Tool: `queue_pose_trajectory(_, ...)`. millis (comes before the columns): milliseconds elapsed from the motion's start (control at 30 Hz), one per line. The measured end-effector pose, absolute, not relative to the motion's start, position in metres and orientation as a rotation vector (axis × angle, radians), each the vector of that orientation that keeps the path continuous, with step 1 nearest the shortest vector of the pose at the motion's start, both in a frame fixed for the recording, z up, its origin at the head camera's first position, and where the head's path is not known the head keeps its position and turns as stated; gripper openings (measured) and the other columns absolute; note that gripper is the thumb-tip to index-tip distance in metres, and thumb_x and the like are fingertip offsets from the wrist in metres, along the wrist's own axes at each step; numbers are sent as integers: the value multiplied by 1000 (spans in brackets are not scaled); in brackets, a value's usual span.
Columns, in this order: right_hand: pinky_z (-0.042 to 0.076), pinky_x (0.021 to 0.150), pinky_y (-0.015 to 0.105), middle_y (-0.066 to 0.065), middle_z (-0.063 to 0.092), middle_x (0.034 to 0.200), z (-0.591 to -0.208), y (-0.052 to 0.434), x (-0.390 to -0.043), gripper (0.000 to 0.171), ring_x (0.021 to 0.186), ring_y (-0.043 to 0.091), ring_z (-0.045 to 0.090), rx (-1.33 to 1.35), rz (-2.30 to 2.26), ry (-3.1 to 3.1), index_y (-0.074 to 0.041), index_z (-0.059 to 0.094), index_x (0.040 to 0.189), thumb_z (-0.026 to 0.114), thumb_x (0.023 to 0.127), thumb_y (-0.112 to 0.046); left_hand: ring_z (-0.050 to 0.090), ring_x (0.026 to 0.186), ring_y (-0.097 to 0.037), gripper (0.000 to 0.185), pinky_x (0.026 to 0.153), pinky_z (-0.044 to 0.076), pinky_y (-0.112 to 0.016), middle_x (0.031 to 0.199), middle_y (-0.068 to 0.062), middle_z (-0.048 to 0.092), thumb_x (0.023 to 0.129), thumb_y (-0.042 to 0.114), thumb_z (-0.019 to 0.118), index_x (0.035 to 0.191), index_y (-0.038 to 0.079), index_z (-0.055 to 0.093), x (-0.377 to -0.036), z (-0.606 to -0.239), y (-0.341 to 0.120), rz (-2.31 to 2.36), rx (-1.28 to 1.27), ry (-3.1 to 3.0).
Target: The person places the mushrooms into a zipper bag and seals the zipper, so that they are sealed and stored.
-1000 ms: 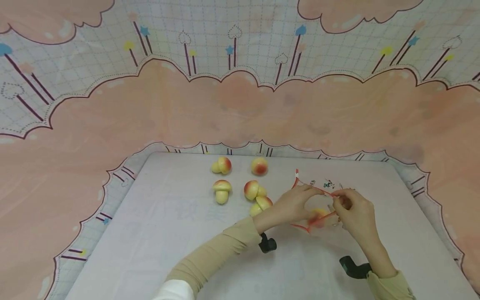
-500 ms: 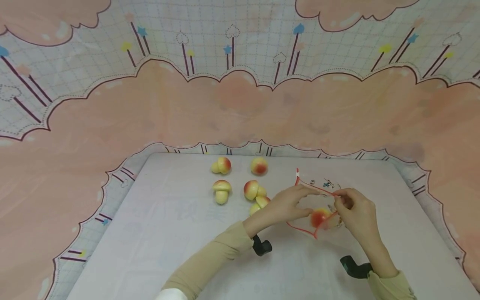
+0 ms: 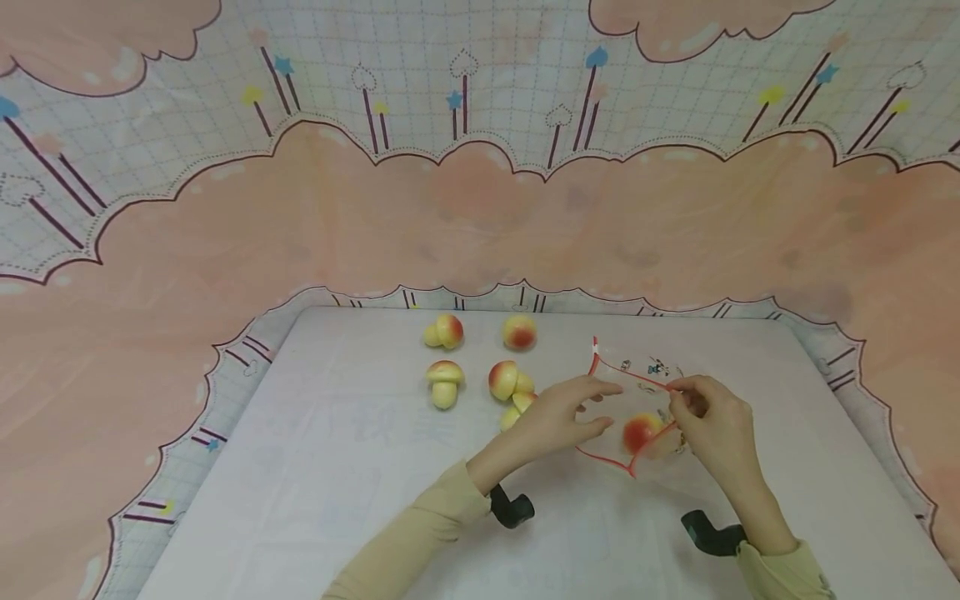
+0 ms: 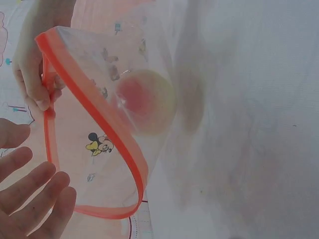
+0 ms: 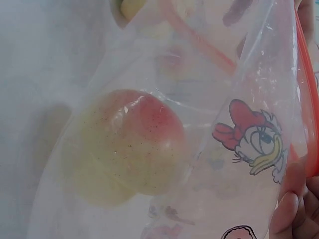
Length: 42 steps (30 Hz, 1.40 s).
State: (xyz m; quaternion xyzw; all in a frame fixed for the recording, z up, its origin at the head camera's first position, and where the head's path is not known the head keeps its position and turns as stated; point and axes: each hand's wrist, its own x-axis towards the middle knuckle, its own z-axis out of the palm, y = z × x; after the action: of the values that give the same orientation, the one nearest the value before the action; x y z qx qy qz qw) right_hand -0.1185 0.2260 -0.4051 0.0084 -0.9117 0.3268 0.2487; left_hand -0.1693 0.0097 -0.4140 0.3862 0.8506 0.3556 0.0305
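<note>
A clear zip bag [image 3: 603,457] with a red edge and cartoon prints stands with its mouth spread toward the left. My right hand [image 3: 708,425] pinches the red edge [image 4: 107,117] on its right side. Inside the bag lies a toy mushroom [image 3: 640,434] with a red and yellow cap, seen through the plastic in both wrist views. My left hand [image 3: 555,418] is at the bag's mouth, fingers spread and holding nothing. In the left wrist view its fingers [image 4: 37,191] show beside the red edge. My left forearm and hand partly hide another toy mushroom [image 3: 516,412].
Further toy mushrooms lie left of the bag: one upright in outline [image 3: 445,384], one at the back left [image 3: 444,331], one with only its cap showing [image 3: 519,332], and one on its side [image 3: 510,380]. A white cloth covers the table [image 3: 315,433].
My left hand has drawn back to the left out of the bag's mouth, leaving the toy mushroom inside. The bag's front edge shifted slightly; my right hand stayed on it.
</note>
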Motion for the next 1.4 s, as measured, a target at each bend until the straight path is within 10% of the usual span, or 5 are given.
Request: queue_pose_trajectory(1400,35,38,15,8,60,72,-404,222,-118,11,51,0,41,29,935,-2485,-2,69,93,63,84,1,63,106,-28,40,83,56,-35,124,-16,63,87,7,67,127,6,60,-182,-443,-83,1586,750,2701)
